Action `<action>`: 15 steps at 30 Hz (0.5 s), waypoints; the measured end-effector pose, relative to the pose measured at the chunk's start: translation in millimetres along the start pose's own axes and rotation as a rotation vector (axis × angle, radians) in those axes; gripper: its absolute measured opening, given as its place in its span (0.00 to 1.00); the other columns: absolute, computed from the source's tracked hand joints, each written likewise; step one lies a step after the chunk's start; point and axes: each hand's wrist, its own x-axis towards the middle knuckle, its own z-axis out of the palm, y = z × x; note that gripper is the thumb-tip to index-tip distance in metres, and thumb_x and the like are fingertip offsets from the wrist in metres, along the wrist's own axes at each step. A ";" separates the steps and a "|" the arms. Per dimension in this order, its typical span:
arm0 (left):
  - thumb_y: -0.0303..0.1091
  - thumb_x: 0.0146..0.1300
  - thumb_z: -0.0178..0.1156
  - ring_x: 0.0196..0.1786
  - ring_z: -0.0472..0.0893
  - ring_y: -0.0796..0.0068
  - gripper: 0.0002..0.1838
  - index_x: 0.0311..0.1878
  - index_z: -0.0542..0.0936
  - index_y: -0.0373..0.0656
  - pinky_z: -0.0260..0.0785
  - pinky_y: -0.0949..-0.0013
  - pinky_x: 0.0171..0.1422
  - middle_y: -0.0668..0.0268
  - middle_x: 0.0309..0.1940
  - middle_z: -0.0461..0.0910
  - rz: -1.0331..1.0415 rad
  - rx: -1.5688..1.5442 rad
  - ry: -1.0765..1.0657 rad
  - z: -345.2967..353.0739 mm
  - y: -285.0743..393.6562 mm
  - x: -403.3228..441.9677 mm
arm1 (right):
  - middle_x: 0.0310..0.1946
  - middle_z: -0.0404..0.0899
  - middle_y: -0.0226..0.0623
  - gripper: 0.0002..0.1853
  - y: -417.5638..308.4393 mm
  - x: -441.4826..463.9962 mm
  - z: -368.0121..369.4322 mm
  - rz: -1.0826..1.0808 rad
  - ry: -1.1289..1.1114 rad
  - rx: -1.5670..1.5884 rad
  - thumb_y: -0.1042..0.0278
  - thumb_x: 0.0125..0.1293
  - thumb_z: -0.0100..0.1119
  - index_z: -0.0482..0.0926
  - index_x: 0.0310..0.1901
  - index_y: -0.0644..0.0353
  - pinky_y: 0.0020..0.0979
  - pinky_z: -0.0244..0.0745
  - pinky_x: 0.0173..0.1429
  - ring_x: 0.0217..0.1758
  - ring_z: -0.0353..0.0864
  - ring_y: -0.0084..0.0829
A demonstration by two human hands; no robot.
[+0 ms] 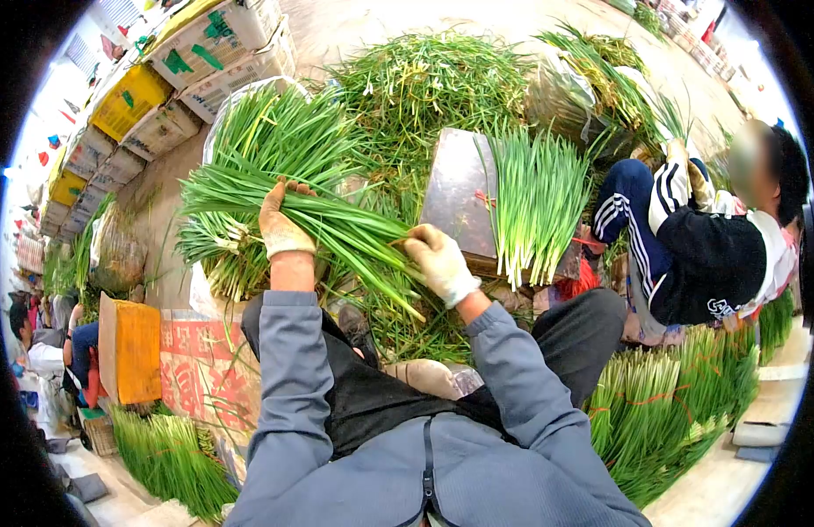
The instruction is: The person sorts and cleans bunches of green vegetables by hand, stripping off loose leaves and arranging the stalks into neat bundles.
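My left hand (286, 224), in a light work glove with bare-looking fingertips, is wrapped round a bundle of long green leafy stalks (345, 220). At the right end of that bundle, my gloved right hand (438, 263) pinches at the leaves; what exactly lies between its fingers is too small to tell. Behind my left hand stands a big heap of green stalks (280, 132) in a white bag. To the right, a neat row of stalks with pale ends (537, 206) lies on a dark metal-topped board (458, 189).
A loose leaf pile (433, 75) is beyond my hands. On the right sits a co-worker (705, 237) holding stalks. Stacked boxes (209, 53) stand upper left, an orange box (135, 351) lower left. Tied bundles (670, 395) stand lower right.
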 end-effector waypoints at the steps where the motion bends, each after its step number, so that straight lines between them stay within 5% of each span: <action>1: 0.29 0.66 0.62 0.34 0.80 0.64 0.11 0.49 0.77 0.41 0.77 0.55 0.44 0.63 0.34 0.80 0.014 0.025 0.024 -1.5 2.4 2.3 | 0.38 0.84 0.35 0.11 8.3 1.4 -6.4 0.060 -0.030 0.099 0.66 0.69 0.56 0.81 0.44 0.64 0.33 0.75 0.56 0.49 0.84 0.34; 2: 0.30 0.67 0.62 0.33 0.80 0.64 0.09 0.48 0.77 0.41 0.77 0.54 0.42 0.63 0.33 0.80 0.025 0.052 0.045 -1.9 4.5 4.3 | 0.41 0.83 0.41 0.09 1.4 -4.2 -12.9 0.143 -0.040 0.414 0.68 0.71 0.52 0.79 0.43 0.64 0.37 0.74 0.57 0.47 0.82 0.39; 3: 0.30 0.67 0.62 0.33 0.80 0.64 0.09 0.48 0.77 0.41 0.77 0.54 0.42 0.63 0.33 0.80 0.024 0.053 0.044 -2.0 6.7 5.7 | 0.40 0.82 0.37 0.09 1.5 -9.0 -11.0 0.276 0.002 0.999 0.67 0.73 0.50 0.79 0.44 0.60 0.35 0.74 0.58 0.48 0.80 0.38; 6: 0.33 0.68 0.59 0.31 0.79 0.64 0.07 0.44 0.79 0.42 0.76 0.53 0.40 0.65 0.31 0.80 0.075 -0.009 0.074 -4.6 20.4 10.8 | 0.29 0.68 0.29 0.07 12.7 -24.9 -34.3 0.061 -0.033 0.815 0.66 0.76 0.52 0.70 0.47 0.60 0.40 0.74 0.56 0.37 0.74 0.32; 9: 0.35 0.67 0.59 0.31 0.79 0.63 0.07 0.42 0.79 0.43 0.76 0.52 0.41 0.63 0.31 0.81 0.179 0.083 0.160 -2.9 34.3 12.7 | 0.31 0.72 0.32 0.08 33.5 -60.9 -52.7 0.408 -0.048 0.946 0.67 0.75 0.54 0.73 0.49 0.61 0.42 0.76 0.53 0.38 0.76 0.35; 11: 0.39 0.69 0.56 0.31 0.79 0.62 0.09 0.43 0.78 0.44 0.77 0.51 0.41 0.61 0.31 0.80 0.268 0.100 0.152 -23.1 49.5 35.7 | 0.41 0.82 0.42 0.14 104.4 -89.3 -64.1 0.132 -0.224 -0.273 0.64 0.72 0.58 0.77 0.52 0.63 0.41 0.76 0.57 0.45 0.82 0.41; 13: 0.39 0.70 0.54 0.32 0.78 0.61 0.09 0.42 0.77 0.43 0.76 0.50 0.43 0.61 0.30 0.79 0.296 0.076 0.142 -25.3 57.9 38.6 | 0.50 0.84 0.51 0.18 86.8 -97.6 -63.4 0.453 -0.974 -0.991 0.59 0.67 0.61 0.80 0.52 0.63 0.40 0.76 0.58 0.52 0.84 0.47; 15: 0.42 0.71 0.50 0.33 0.78 0.58 0.12 0.41 0.76 0.43 0.76 0.48 0.46 0.60 0.30 0.79 0.261 -0.054 0.099 -27.0 62.3 42.8 | 0.48 0.83 0.55 0.23 61.4 -100.1 -53.4 0.418 -0.592 -0.814 0.52 0.64 0.61 0.82 0.53 0.61 0.46 0.76 0.59 0.54 0.82 0.55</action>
